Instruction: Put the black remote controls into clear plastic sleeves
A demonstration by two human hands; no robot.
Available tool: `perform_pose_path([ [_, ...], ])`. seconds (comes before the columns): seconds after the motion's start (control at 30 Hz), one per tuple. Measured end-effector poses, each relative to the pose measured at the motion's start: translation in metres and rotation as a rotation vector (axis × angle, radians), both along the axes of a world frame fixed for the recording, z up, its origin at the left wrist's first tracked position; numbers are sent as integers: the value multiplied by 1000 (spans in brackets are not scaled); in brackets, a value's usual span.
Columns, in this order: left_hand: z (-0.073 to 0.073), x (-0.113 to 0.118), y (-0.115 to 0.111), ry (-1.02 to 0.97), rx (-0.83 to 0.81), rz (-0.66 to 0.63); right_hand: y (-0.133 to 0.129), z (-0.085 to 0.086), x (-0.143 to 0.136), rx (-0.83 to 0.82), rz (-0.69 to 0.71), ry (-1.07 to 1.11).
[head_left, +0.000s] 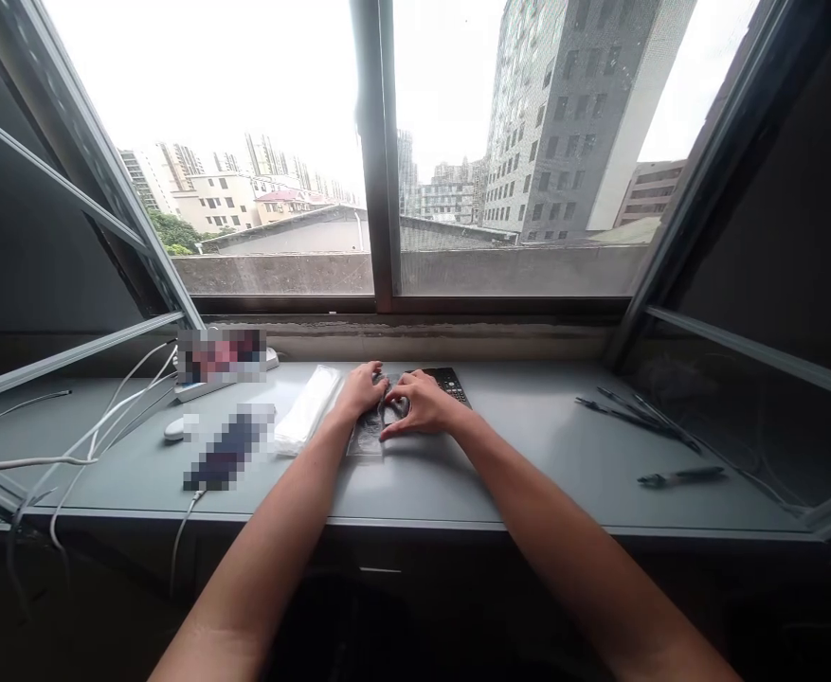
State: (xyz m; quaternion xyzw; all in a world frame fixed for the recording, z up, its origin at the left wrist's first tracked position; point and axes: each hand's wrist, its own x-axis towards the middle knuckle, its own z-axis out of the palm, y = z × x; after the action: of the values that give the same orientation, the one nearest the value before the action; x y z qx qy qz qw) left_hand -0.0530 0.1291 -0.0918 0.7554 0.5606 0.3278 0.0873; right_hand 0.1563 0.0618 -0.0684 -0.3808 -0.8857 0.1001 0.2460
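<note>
My left hand (363, 390) rests on a clear plastic bag (365, 443) lying flat on the grey table. Its fingers curl down at the bag's far end, gripping the film there. Close beside it, my right hand (424, 405) arches over the bag's right side, thumb and fingers apart. A dark item (396, 409) shows in the gap between them; its kind is not clear. Partly under my right hand lies a flat black piece with small pale marks (450, 383). To the left is a white stack in clear wrapping (308, 409).
Pens (679, 476) and thin dark sticks (639, 417) lie at the right. A white power strip (226, 379), loose white cables (113, 412), a white mouse-like object (175, 429) and a blurred-out dark item (226, 455) with a cable occupy the left. Metal frames flank the table (550, 474); a window stands behind.
</note>
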Motion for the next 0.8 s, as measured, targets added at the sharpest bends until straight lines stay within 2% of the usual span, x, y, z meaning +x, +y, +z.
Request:
perform_pose_path([
  [0.23, -1, -6, 6, 8, 6, -5, 1, 4, 1, -64, 86, 5],
  [0.47, -4, -12, 8, -8, 24, 18, 0, 9, -3, -101, 114, 90],
  [0.63, -3, -11, 8, 11, 34, 29, 2, 5, -8, -95, 150, 159],
  [0.8, 0, -9, 7, 4, 53, 41, 1, 6, -9, -102, 121, 309],
])
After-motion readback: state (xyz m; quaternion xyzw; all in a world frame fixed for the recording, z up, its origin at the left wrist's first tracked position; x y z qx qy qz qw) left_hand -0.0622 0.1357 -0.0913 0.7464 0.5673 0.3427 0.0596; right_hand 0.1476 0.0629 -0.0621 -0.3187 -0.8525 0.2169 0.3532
